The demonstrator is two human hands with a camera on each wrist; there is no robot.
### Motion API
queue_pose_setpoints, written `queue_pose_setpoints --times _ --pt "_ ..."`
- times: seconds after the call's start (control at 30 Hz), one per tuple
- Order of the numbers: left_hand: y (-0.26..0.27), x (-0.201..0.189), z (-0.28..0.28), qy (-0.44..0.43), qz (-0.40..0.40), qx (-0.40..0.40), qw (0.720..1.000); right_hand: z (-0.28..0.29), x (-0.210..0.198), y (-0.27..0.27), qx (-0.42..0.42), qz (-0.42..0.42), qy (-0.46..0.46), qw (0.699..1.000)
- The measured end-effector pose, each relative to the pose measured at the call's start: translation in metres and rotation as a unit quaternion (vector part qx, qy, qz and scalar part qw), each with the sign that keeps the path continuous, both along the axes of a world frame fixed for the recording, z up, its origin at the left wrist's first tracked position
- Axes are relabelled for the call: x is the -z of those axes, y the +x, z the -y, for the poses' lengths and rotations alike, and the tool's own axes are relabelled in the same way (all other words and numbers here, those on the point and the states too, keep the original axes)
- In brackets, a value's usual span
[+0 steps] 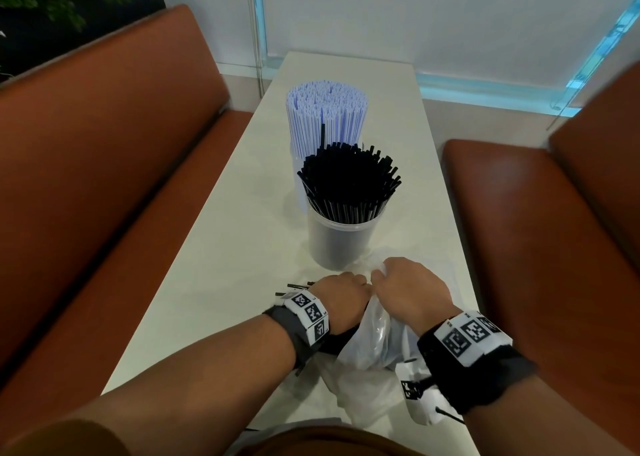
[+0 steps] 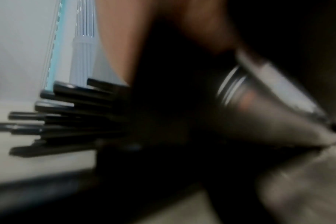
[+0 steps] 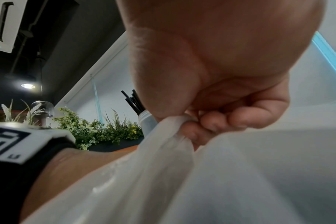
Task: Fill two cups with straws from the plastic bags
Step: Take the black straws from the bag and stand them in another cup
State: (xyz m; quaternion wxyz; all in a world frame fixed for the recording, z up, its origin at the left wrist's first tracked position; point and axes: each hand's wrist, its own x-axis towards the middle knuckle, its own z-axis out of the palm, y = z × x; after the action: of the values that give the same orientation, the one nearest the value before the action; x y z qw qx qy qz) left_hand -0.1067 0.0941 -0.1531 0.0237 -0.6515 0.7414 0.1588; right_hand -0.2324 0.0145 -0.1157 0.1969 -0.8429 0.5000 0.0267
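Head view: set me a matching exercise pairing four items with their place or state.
Items:
1. white-and-blue striped straws
2. black straws in the clear plastic cup
3. thin clear plastic bag
4. loose bundle of black straws

States:
A. gripped by left hand
B. pinched by right hand
C. farthest cup
D. nearer cup

Pairs: 1-C, 2-D, 3-B, 4-A

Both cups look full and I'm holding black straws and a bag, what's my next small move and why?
Probably draw the left hand with its black straws out while the right hand pinches the plastic bag: the straw ends already poke out of the fist, and the bag looks slack.
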Motion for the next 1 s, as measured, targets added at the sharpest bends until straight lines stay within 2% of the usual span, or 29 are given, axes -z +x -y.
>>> queue_pose_setpoints --times 0.27,0.47,0.57,0.6,0.67,0.73,0.8,0.9,0.93,1.0 --pt "0.041 -0.008 -0.02 -0.066 0.052 -0.061 0.995 0.002 -0.001 -0.002 -0.009 0.065 -0.028 0.997" --pt "0.098 -0.009 -0.06 -0.067 0.057 -0.12 0.989 0.008 0.003 -0.004 0.021 0.072 -0.019 0.997" --pt "0.117 -0.008 -0.075 -0.073 0.036 -0.165 0.983 0.008 0.005 -0.004 0.025 0.054 -0.013 0.998" --pt "0.12 -0.008 -0.079 -0.079 0.024 -0.179 0.98 0.007 0.004 -0.003 0.027 0.075 -0.016 0.997" --pt "0.121 -0.008 -0.083 -0.092 -0.008 -0.2 0.976 0.0 -0.002 -0.002 0.038 0.213 -0.048 0.975" --pt "0.114 -0.011 -0.083 -0.111 -0.037 -0.201 0.973 -0.01 -0.011 0.001 0.027 0.395 -0.087 0.914" --pt "0.101 -0.017 -0.077 -0.139 -0.055 -0.185 0.971 -0.021 -0.019 0.008 0.008 0.501 -0.033 0.865" --pt "0.074 -0.031 -0.063 -0.177 -0.057 -0.142 0.972 -0.031 -0.03 0.015 -0.026 0.483 0.108 0.869" --pt "0.068 -0.036 -0.058 -0.192 -0.053 -0.132 0.971 -0.033 -0.032 0.015 -0.028 0.485 0.12 0.866" --pt "0.059 -0.045 -0.051 -0.218 -0.051 -0.128 0.966 -0.03 -0.036 0.012 0.004 0.531 0.087 0.843"
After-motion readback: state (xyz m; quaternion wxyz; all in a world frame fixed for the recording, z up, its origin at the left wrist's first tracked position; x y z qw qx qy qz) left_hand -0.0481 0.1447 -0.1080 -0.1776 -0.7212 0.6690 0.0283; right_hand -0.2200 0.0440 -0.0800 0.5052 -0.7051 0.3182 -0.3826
